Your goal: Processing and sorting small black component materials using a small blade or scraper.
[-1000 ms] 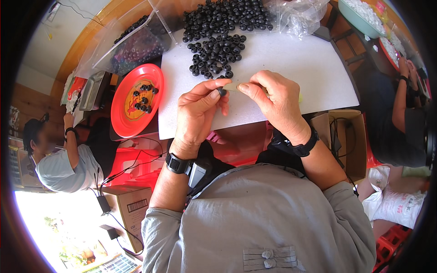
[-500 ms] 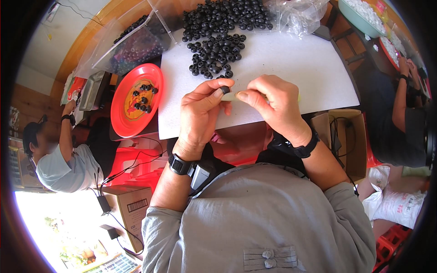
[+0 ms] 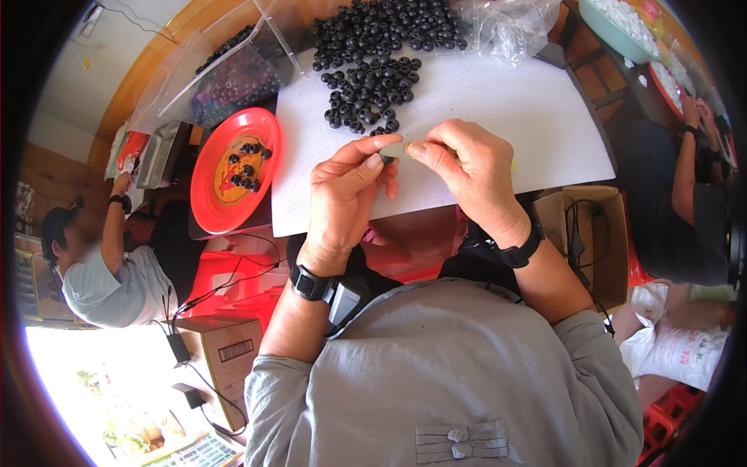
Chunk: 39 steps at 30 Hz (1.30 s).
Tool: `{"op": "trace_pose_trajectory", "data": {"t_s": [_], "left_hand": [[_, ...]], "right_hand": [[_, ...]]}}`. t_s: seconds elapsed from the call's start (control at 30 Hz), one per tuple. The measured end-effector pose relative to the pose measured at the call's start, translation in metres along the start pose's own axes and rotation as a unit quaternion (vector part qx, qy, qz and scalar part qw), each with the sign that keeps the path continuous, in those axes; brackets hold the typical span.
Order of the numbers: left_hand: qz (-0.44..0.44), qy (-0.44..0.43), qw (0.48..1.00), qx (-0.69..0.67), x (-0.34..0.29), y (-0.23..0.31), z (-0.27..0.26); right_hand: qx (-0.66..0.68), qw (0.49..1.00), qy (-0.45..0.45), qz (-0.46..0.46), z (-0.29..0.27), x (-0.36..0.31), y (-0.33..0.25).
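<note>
My left hand (image 3: 342,183) is closed, its thumb and forefinger pinching a black bead (image 3: 387,159) that shows only in part. Just right of it, my right hand (image 3: 468,167) has thumb and forefinger pressed together on a small pale piece (image 3: 400,149), which reaches toward the bead; its exact kind is too small to tell. Both hands hover over the near part of a white sheet (image 3: 498,109) on the table. Beyond them lies a big heap of round black beads (image 3: 381,86) with holes.
On the left a red plate (image 3: 199,198) holds several black beads. Behind it stands a clear plastic bin (image 3: 233,86) of more beads. A clear plastic bag (image 3: 513,35) lies at the back right. An open cardboard box (image 3: 611,249) sits below the right edge. Co-workers sit at both sides.
The bead in my left fingers has turned and sits slightly lower. My right fingertips have shifted up a little, with the pale piece now higher against the bead.
</note>
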<state>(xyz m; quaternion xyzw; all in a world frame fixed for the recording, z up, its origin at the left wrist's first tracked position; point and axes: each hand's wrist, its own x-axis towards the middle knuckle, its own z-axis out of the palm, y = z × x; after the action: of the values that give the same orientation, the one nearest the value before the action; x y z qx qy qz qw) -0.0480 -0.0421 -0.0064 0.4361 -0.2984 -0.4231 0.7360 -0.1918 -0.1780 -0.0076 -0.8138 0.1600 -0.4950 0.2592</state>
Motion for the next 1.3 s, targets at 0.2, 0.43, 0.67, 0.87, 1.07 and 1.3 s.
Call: {"op": "trace_pose_trajectory", "data": {"t_s": [0.2,0.43,0.67,0.87,1.07,1.3], "left_hand": [[-0.001,0.014,1.000,-0.008,0.000,0.003,0.001],[0.146,0.126,0.966,0.172,-0.013,0.050,-0.027],[0.217,0.225,0.779,0.543,-0.020,0.103,-0.117],[0.312,0.107,0.613,0.718,0.002,0.064,-0.061],[0.320,0.006,0.631,0.707,0.036,0.022,-0.008],[0.296,-0.063,0.655,0.692,0.037,0.028,-0.017]], "right_hand": [[0.012,0.999,-0.019,-0.026,0.000,-0.002,-0.001],[0.026,0.998,0.018,-0.046,-0.003,-0.002,0.001],[-0.009,0.995,0.022,-0.098,-0.001,-0.003,0.001],[-0.010,0.996,0.027,-0.081,-0.002,-0.004,0.002],[-0.058,0.996,0.047,-0.046,-0.012,0.002,0.005],[-0.136,0.988,0.022,-0.077,-0.013,-0.007,0.023]]}}
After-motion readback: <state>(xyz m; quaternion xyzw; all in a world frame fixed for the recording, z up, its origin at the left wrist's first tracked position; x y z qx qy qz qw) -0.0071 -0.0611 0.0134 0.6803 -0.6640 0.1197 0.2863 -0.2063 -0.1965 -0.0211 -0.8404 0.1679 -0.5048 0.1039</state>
